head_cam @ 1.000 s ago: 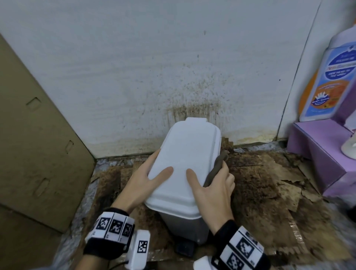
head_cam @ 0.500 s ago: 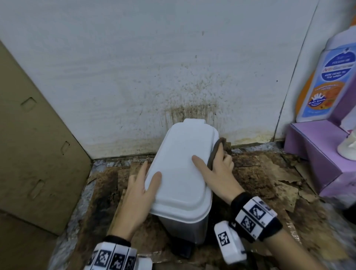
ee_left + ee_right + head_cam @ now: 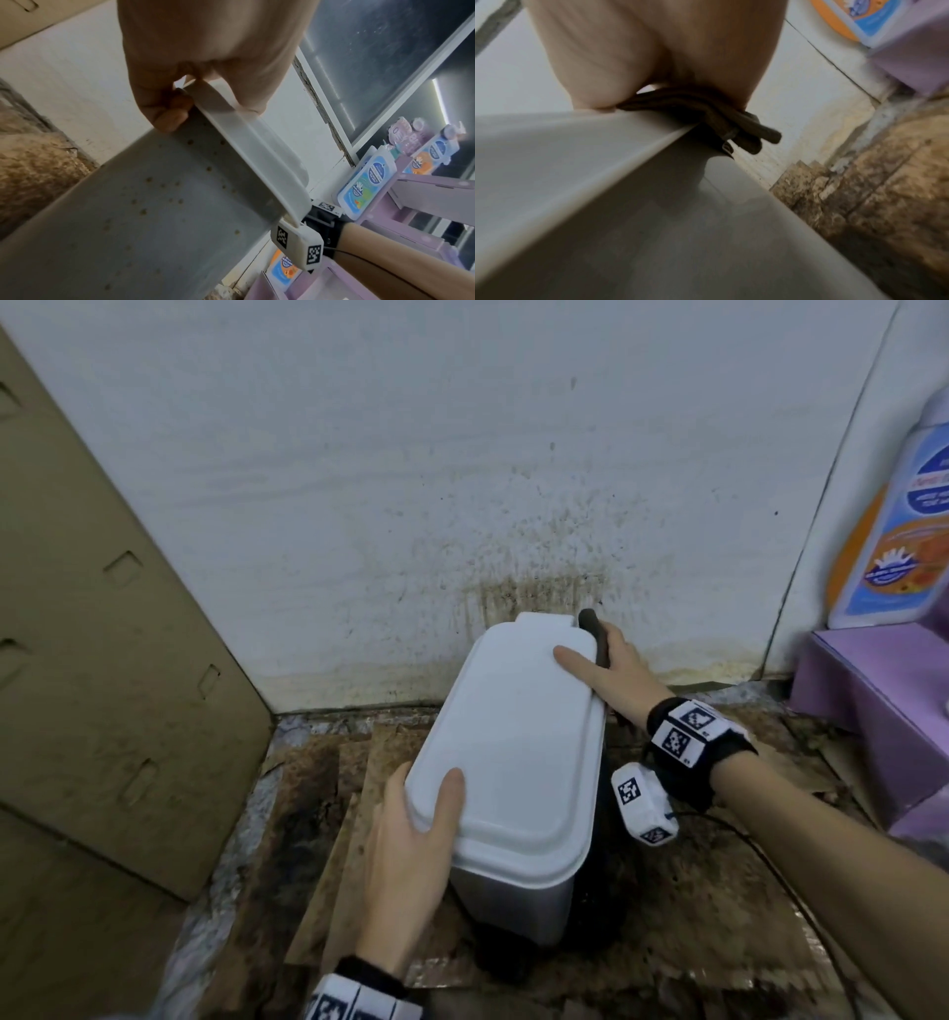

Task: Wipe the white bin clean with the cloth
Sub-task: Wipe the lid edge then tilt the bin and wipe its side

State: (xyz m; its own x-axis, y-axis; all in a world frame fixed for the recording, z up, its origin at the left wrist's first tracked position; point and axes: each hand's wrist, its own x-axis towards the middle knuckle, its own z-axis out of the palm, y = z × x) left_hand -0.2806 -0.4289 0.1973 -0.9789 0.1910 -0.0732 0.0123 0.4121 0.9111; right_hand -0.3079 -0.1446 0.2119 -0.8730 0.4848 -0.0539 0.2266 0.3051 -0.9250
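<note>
Head view shows the white bin (image 3: 513, 752) standing on stained cardboard (image 3: 719, 891) against the spattered wall (image 3: 462, 480), the left hand (image 3: 411, 855) clasping its near lid corner, thumb on top, while the right hand (image 3: 611, 670) grips the dark cloth (image 3: 595, 634) against the lid's far right edge.

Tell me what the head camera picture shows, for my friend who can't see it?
A person's right hand presses a dark cloth against the far right edge of a white bin, thumb on its lid. Their left hand grips the lid's near left corner. The bin stands on dirty cardboard by a splattered wall.
</note>
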